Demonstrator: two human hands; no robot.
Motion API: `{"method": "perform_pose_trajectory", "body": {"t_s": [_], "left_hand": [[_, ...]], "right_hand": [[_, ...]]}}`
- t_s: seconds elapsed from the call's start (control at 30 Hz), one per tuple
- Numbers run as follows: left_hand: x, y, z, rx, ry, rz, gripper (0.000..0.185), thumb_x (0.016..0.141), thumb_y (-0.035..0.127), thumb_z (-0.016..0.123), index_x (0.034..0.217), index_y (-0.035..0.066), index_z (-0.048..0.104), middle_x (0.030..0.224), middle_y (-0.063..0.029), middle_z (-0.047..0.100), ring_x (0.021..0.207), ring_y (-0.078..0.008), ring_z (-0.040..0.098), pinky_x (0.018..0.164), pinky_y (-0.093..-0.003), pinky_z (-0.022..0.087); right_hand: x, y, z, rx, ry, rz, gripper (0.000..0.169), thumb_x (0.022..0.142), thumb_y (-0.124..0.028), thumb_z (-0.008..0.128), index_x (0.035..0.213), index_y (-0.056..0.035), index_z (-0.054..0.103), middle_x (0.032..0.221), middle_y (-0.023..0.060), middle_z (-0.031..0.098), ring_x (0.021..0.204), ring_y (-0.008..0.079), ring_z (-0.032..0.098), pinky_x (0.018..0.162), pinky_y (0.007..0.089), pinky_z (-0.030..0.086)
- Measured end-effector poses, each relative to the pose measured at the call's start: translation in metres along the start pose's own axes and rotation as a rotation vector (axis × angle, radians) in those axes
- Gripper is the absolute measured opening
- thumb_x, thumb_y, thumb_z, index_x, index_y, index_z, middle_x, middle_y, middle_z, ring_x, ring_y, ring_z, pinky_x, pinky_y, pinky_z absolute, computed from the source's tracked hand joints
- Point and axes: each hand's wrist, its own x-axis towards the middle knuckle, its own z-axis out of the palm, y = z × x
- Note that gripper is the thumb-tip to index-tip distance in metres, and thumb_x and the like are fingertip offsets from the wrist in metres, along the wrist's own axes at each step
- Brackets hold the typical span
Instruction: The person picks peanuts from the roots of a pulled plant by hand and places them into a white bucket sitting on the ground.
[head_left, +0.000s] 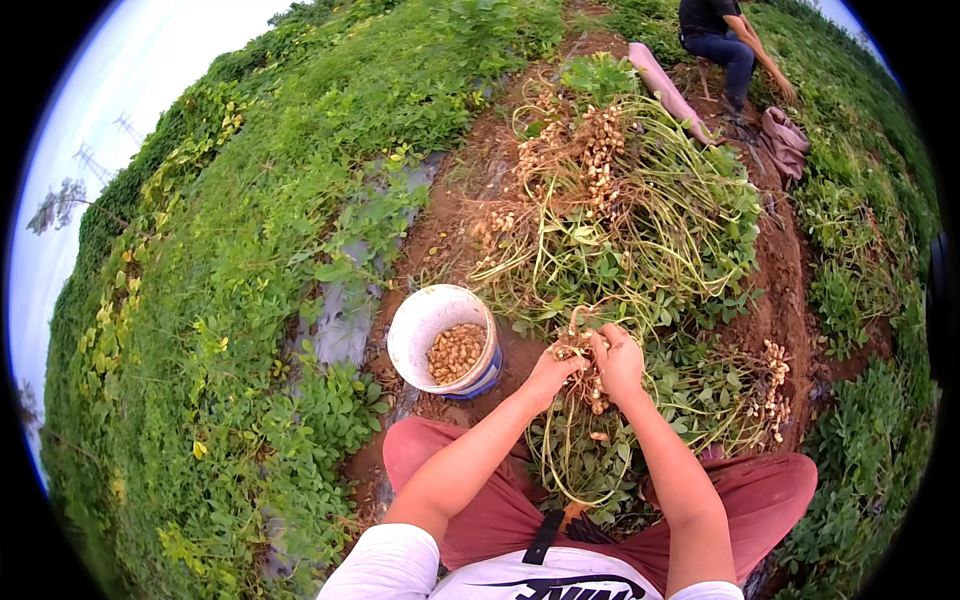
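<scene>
My left hand (553, 373) grips the root end of an uprooted peanut plant (577, 405), whose stems and leaves hang down between my knees. On the right side of the same root cluster, my right hand (619, 361) has its fingers bent around pods; exactly what they pinch is hidden. Pods dangle below and between both hands. To the left stands a white plastic bucket (407, 341) with a blue lower band, partly filled with peanuts in their shells (456, 352). Beyond my hands lies a large heap of pulled peanut plants (637, 202), its pods mostly towards the upper left.
More peanut plants (772, 390) lie by my right knee. A rolled pinkish sack (667, 90) rests beyond the heap, and a crumpled sack (784, 142) lies farther right. Another person (720, 52) sits on a low stool at the upper right. Green plants flank the bare soil.
</scene>
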Motion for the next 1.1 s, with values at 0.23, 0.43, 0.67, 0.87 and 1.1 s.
{"method": "perform_pose_trajectory", "body": {"t_s": [0.23, 0.43, 0.67, 0.87, 1.1], "left_hand": [[-0.003, 0.003, 0.001, -0.089, 0.134, -0.004, 0.028, 0.088, 0.004, 0.056, 0.117, 0.003, 0.058, 0.105, -0.0025, 0.065, 0.092, -0.0118, 0.062, 0.083, -0.0295, 0.049], [0.000, 0.003, 0.003, -0.042, 0.118, -0.010, 0.028, 0.088, 0.005, 0.057, 0.116, 0.004, 0.058, 0.102, -0.0016, 0.065, 0.092, -0.0105, 0.061, 0.082, -0.0282, 0.049], [-0.009, 0.008, 0.017, -0.004, 0.074, -0.002, 0.035, 0.084, 0.007, 0.065, 0.117, 0.005, 0.059, 0.109, -0.0017, 0.064, 0.098, -0.0125, 0.058, 0.089, -0.0307, 0.045], [0.000, 0.000, 0.006, 0.063, 0.108, -0.012, 0.036, 0.086, 0.003, 0.062, 0.121, 0.003, 0.058, 0.108, -0.0023, 0.065, 0.095, -0.0102, 0.060, 0.083, -0.0281, 0.047], [-0.001, -0.004, 0.006, -0.029, 0.071, 0.010, 0.036, 0.085, 0.002, 0.062, 0.120, 0.004, 0.058, 0.107, -0.0021, 0.065, 0.095, -0.0110, 0.060, 0.083, -0.0285, 0.048]], "right_hand": [[0.011, 0.003, -0.020, 0.884, -0.471, 0.597, 0.032, 0.092, -0.036, 0.060, 0.099, -0.0048, 0.061, 0.084, -0.0025, 0.057, 0.073, 0.0058, 0.049, 0.067, 0.0230, 0.041], [-0.003, 0.017, -0.017, 0.463, -0.415, 0.316, 0.044, 0.091, -0.041, 0.056, 0.115, -0.0039, 0.058, 0.101, 0.0110, 0.064, 0.090, 0.0176, 0.058, 0.082, 0.0315, 0.046], [-0.007, 0.016, -0.010, 0.417, -0.156, 0.353, 0.028, 0.082, -0.025, 0.066, 0.099, -0.0029, 0.062, 0.087, 0.0121, 0.064, 0.077, 0.0173, 0.060, 0.069, 0.0305, 0.047], [-0.010, 0.014, 0.005, 0.265, -0.059, 0.309, 0.037, 0.085, -0.035, 0.062, 0.103, -0.0031, 0.061, 0.096, 0.0211, 0.065, 0.090, 0.0367, 0.062, 0.078, 0.0415, 0.046], [-0.008, 0.018, 0.013, 0.314, -0.124, 0.492, 0.045, 0.086, -0.046, 0.059, 0.097, -0.0025, 0.063, 0.085, 0.0201, 0.066, 0.080, 0.0336, 0.063, 0.076, 0.0396, 0.048]]}}
